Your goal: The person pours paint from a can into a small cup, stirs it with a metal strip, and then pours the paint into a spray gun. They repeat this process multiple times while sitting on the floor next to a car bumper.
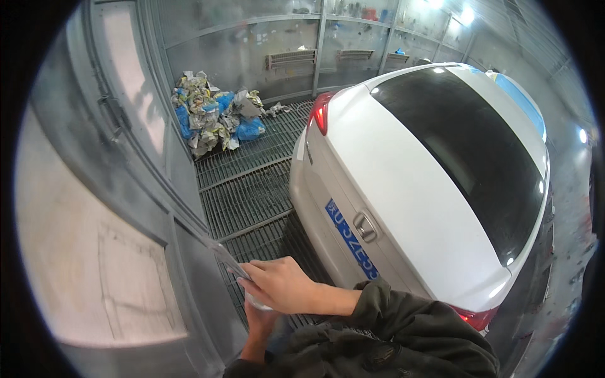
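Observation:
My right hand (280, 285) reaches across from the right, its fingers closed on a thin, flat grey piece (228, 257) beside the grey door frame at the left. Whether this piece is loose or part of the door, I cannot tell. Below it, my left hand (259, 320) is raised and mostly hidden behind the right one. A small whitish thing (257, 303) shows between the two hands; its kind is unclear. The left fingers are covered.
A white car (391, 183) stands close on the right, its rear toward me. Crumpled paper and blue plastic (217, 116) lie heaped against the far wall. Metal grating (246, 195) forms the floor. A grey door frame with pale panels (113, 271) runs along the left.

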`<state>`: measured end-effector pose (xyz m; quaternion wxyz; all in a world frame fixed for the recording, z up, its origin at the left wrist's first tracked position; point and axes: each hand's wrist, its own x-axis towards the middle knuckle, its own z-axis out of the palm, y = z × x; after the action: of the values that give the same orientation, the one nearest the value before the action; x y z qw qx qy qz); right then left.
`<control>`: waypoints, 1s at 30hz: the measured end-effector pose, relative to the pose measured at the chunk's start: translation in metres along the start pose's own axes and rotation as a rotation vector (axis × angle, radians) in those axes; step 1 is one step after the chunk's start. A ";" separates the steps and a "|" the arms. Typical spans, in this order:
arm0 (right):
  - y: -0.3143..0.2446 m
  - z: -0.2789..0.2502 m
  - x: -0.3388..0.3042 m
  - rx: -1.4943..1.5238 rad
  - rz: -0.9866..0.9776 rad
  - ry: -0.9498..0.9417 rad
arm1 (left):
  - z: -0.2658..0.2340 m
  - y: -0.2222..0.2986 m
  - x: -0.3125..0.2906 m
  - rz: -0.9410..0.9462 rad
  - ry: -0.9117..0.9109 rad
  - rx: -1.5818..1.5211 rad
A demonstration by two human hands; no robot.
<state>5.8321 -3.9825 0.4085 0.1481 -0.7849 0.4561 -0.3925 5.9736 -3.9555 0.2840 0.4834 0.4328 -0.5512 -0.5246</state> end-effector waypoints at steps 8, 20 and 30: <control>0.154 -0.020 0.211 0.467 0.000 -0.131 | -0.057 -0.017 0.296 -0.017 -0.409 0.298; 0.439 -0.044 0.473 0.530 0.096 0.031 | -0.047 -0.118 0.690 -0.170 -0.767 0.537; 0.665 -0.120 0.668 -0.101 0.166 -0.047 | 0.028 -0.164 1.019 -0.129 -0.695 0.329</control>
<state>5.5278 -4.8827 0.4146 0.1510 -0.7599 0.5351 -0.3368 5.7805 -4.9661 0.2013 0.1577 0.3348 -0.7305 -0.5740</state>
